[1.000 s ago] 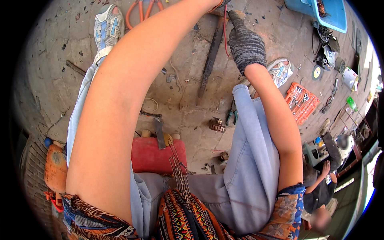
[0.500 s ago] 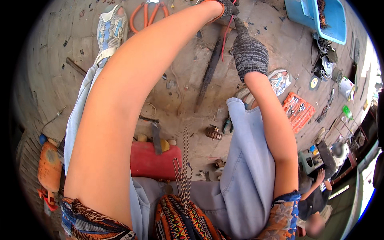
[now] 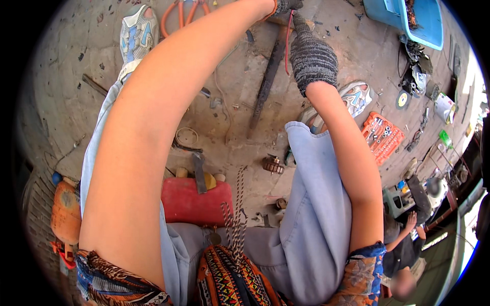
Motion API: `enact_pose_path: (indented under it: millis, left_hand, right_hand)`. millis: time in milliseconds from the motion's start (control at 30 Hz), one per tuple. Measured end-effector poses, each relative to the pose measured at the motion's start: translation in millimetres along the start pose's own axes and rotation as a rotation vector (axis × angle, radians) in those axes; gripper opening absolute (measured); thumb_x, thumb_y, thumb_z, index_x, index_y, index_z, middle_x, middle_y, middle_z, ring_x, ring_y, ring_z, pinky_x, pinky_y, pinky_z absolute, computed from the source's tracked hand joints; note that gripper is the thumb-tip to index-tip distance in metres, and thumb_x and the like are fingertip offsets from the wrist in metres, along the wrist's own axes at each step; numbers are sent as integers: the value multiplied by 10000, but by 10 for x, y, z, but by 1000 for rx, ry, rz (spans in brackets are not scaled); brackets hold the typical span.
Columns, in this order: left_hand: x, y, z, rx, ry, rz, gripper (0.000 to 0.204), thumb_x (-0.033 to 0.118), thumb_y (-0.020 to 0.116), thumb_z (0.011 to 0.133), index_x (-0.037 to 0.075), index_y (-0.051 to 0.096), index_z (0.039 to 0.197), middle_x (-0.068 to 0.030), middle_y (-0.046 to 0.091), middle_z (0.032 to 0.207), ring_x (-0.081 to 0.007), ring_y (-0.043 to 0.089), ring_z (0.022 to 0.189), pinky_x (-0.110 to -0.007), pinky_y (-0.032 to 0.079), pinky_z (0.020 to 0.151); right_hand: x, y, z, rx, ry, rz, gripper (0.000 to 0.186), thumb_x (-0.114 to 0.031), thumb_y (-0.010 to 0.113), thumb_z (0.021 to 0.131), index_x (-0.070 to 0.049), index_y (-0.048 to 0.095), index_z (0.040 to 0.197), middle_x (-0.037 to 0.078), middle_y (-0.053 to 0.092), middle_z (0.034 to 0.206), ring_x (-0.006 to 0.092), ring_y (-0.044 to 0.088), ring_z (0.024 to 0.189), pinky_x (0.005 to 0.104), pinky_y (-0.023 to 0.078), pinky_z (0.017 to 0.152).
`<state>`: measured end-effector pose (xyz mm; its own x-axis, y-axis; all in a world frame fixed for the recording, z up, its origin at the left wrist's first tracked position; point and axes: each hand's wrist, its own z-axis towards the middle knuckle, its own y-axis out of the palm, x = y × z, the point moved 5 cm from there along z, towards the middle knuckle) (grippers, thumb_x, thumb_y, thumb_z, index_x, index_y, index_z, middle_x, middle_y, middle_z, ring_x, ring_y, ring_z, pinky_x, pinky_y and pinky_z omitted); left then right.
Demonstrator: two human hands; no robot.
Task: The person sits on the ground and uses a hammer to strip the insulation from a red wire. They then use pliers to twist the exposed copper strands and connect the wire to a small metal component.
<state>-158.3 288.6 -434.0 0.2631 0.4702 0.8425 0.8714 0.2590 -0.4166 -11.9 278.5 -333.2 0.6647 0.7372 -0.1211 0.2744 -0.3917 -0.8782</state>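
Observation:
Both my hands wear dark grey knit gloves and meet at the top of the view. My left hand [image 3: 288, 5], cut off by the upper edge, is closed on a thin red wire [image 3: 287, 53]. The fingers of my right hand [image 3: 314, 58] come together at the wire's upper part, close to the left fingers, with the fingertips partly hidden. The wire's loose end hangs beside the right glove. Under it on the ground lies a dark rod-like handle [image 3: 266, 84], its upper end near my hands. Orange-handled pliers [image 3: 181, 15] lie left of them.
A blue plastic tub [image 3: 429, 35] stands at the upper right, above an orange socket-set case [image 3: 383, 137]. A copper-wound motor part [image 3: 273, 164] and a red box-like object [image 3: 196, 204] lie between my legs. Another person's hand [image 3: 411, 220] shows at the far right, by machinery.
The view has shifted slightly, and both hands sit a little higher in it. The red wire stays between them, hanging straighter.

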Motion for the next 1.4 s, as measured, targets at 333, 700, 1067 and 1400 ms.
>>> enact_pose_path:
  millis: [333, 700, 1067, 1400]
  left_hand:
    - [5, -13, -48, 25, 5, -75, 278, 234, 772, 658, 118, 740, 908, -104, 713, 900, -204, 676, 816, -307, 526, 785]
    - [-11, -20, -86, 46, -91, -89, 282, 210, 782, 637, 118, 744, 901, -109, 715, 892, -207, 677, 803, -307, 528, 778]
    - [-116, -64, -34, 106, -151, -82, 298, 213, 777, 644, 119, 744, 925, -98, 719, 891, -189, 678, 799, -297, 531, 774]
    - [12, -48, -144, -99, -211, -545, 264, 136, 769, 695, 64, 722, 945, -61, 709, 801, -141, 648, 683, -275, 537, 638]
  right_hand:
    - [-12, 49, -40, -55, 45, -3, 460, -115, 409, 911, -149, 392, 1369, 235, 654, 950, 382, 652, 837, 486, 514, 700]
    - [-18, 64, -72, -37, 32, 54, 394, -114, 394, 918, -99, 442, 1308, 229, 648, 1004, 400, 640, 871, 486, 513, 728]
    - [-54, 350, -206, -270, 45, 32, 443, -125, 441, 900, -122, 435, 1342, 219, 662, 954, 386, 648, 846, 473, 512, 729]
    - [266, 38, -145, -41, 48, 260, 447, -198, 498, 911, -226, 458, 1355, 204, 599, 1156, 381, 602, 994, 444, 487, 855]
